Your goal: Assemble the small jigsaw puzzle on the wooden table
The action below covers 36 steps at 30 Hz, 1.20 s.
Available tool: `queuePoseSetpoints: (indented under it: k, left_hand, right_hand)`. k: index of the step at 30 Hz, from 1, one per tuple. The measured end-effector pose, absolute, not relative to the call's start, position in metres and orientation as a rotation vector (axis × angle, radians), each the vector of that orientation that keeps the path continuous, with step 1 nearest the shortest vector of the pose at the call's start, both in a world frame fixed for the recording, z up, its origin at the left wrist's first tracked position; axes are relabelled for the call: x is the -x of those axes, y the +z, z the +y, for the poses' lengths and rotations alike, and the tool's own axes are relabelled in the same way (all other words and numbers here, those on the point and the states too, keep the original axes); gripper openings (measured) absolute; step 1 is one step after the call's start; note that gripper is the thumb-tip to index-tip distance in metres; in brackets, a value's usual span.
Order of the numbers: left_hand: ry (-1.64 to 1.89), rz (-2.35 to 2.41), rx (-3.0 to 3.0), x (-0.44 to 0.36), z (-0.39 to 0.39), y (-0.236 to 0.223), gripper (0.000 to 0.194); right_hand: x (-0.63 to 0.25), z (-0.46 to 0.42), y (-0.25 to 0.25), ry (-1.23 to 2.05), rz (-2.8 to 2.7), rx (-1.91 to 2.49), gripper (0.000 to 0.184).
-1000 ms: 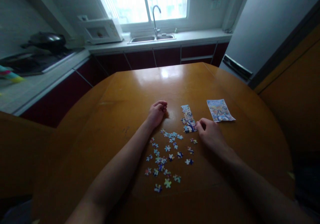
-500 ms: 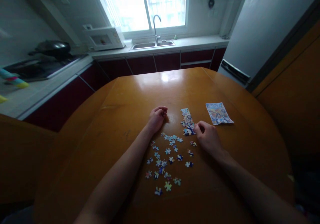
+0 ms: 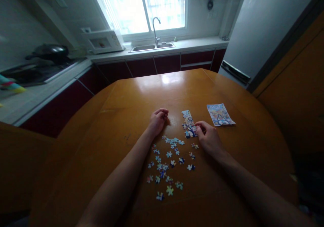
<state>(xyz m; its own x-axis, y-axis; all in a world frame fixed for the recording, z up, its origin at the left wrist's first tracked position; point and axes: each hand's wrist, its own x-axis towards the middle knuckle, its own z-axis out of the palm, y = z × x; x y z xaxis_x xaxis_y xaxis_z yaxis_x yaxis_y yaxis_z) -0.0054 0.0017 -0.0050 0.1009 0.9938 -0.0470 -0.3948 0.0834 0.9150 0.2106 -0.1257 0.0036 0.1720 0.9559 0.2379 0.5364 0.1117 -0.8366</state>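
My right hand (image 3: 209,137) is at the right edge of a joined strip of jigsaw puzzle (image 3: 188,125), its fingertips touching the strip's lower right part. Its thumb and fingers are curled together; whether a small piece is between them is hidden. My left hand (image 3: 158,119) rests on its side to the left of the strip, with fingers curled in and nothing visible in them. Loose jigsaw pieces (image 3: 169,154) are scattered between my forearms, and a joined light-blue cluster (image 3: 174,141) sits just below the strip.
A creased picture sheet (image 3: 220,115) lies right of the strip on the wooden table (image 3: 141,98). Beyond the table stand a counter with a sink (image 3: 141,48), a white microwave (image 3: 102,42), a stove with a dark wok (image 3: 50,52), and a tall fridge (image 3: 255,27) at right.
My right fingertips have shifted slightly up along the strip's right edge, and the index finger now reaches onto it. My left hand stays in place. The camera view has tilted a little.
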Motion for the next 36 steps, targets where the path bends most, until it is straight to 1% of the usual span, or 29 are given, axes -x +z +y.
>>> queuePoseSetpoints:
  k: [6, 10, 14, 17, 21, 26, 31, 36]
  left_hand:
    - [1.243, 0.902, -0.989, 0.004, 0.002, -0.005, 0.012]
    - [1.179, 0.941, -1.095, 0.004, 0.000, 0.003, 0.015]
    - [1.088, 0.958, -1.424, 0.002, -0.004, 0.023, 0.021]
    - [0.967, 0.945, -1.698, -0.001, -0.009, 0.035, 0.019]
    - [0.898, 0.991, -1.854, 0.004, -0.018, 0.037, 0.019]
    - [0.927, 1.065, -1.827, 0.016, -0.027, 0.031, 0.019]
    - [0.917, 1.095, -1.811, 0.028, -0.032, 0.024, 0.011]
    - [0.925, 1.178, -1.801, 0.054, -0.039, 0.010, 0.010]
  right_hand:
    - [-0.208, -0.126, 0.007, 0.626, -1.501, 1.477, 0.024]
    - [-0.207, -0.130, 0.026, 0.738, -1.439, 1.425, 0.023]
    - [-0.211, -0.134, 0.056, 0.777, -1.359, 1.347, 0.021]
    - [-0.217, -0.126, 0.069, 0.709, -1.385, 1.302, 0.022]
    - [-0.226, -0.099, 0.055, 0.642, -1.438, 1.307, 0.024]
    - [-0.226, -0.068, 0.021, 0.709, -1.442, 1.283, 0.025]
    - [-0.221, -0.060, 0.004, 0.743, -1.360, 1.249, 0.022]
    - [-0.226, -0.061, -0.003, 0.745, -1.334, 1.305, 0.020]
